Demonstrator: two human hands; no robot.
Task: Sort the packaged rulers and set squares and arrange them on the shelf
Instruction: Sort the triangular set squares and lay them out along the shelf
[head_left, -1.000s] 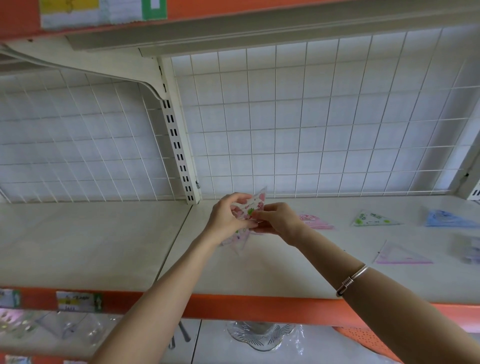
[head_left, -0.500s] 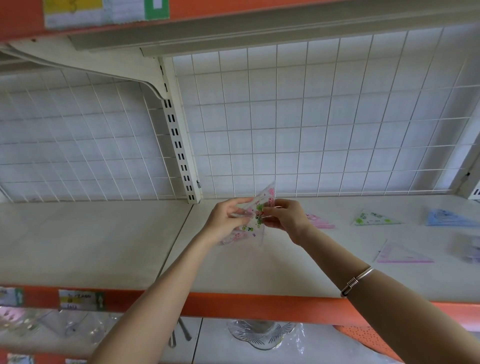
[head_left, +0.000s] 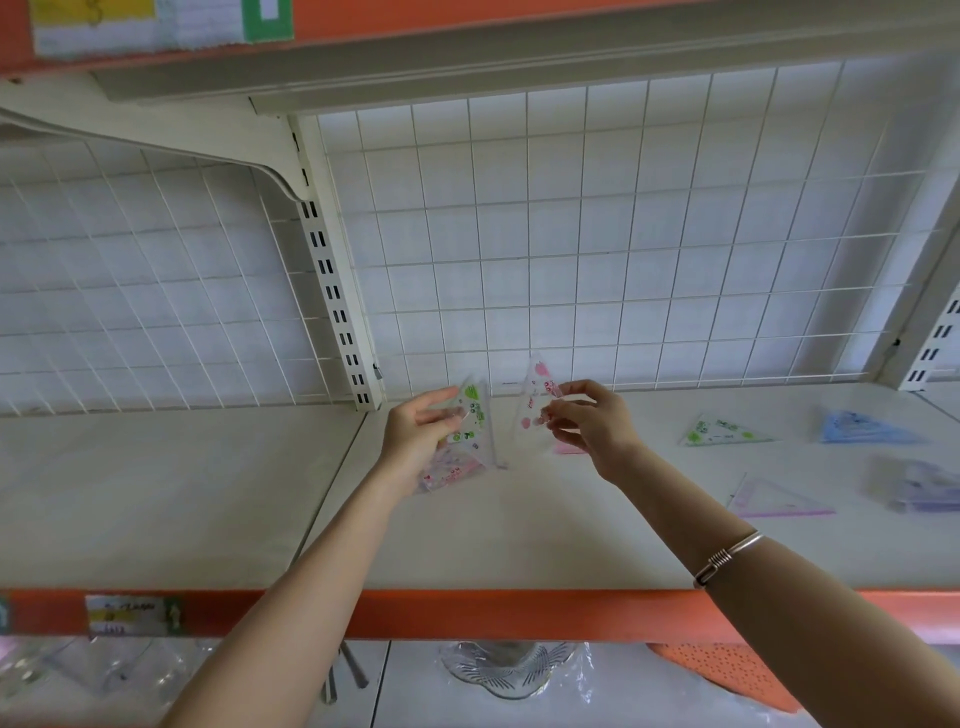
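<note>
My left hand (head_left: 415, 441) grips a green set square (head_left: 475, 410), tip up and long edge running down toward me, with a pink pack (head_left: 448, 472) under it. My right hand (head_left: 592, 423) pinches a pink set square (head_left: 535, 395) upright, tip pointing up. The two pieces are just apart, above the shelf (head_left: 519, 535). A green triangle (head_left: 719, 432) lies flat at the right, long edge running sideways.
</note>
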